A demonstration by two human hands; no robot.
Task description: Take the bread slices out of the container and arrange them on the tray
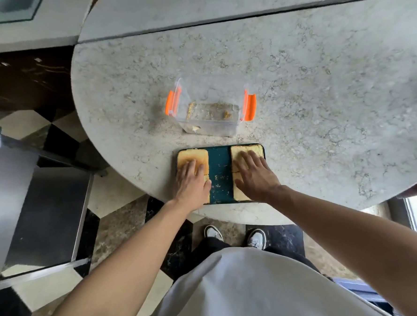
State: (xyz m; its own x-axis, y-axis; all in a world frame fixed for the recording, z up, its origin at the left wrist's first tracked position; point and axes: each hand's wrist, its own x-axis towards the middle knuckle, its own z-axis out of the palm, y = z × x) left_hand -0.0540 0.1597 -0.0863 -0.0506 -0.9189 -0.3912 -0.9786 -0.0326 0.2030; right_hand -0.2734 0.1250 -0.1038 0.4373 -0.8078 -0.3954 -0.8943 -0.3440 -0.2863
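A dark teal tray (219, 167) lies at the near edge of the stone table, with toasted bread slices in two columns. My left hand (191, 180) rests flat, fingers spread, on the left column of slices (192, 157). On the right column of slices (246, 149) my right hand (252, 174) lies flat the same way. A bare strip with crumbs runs down the tray's middle. Behind the tray stands a clear plastic container (212, 123) with orange side clips (250, 107); only crumbs and a small scrap show inside it.
The rounded stone table (320, 90) extends far to the right and back, with a seam across its far side. A metal chair (34, 205) stands at the left on the checkered floor. My feet show below the table edge.
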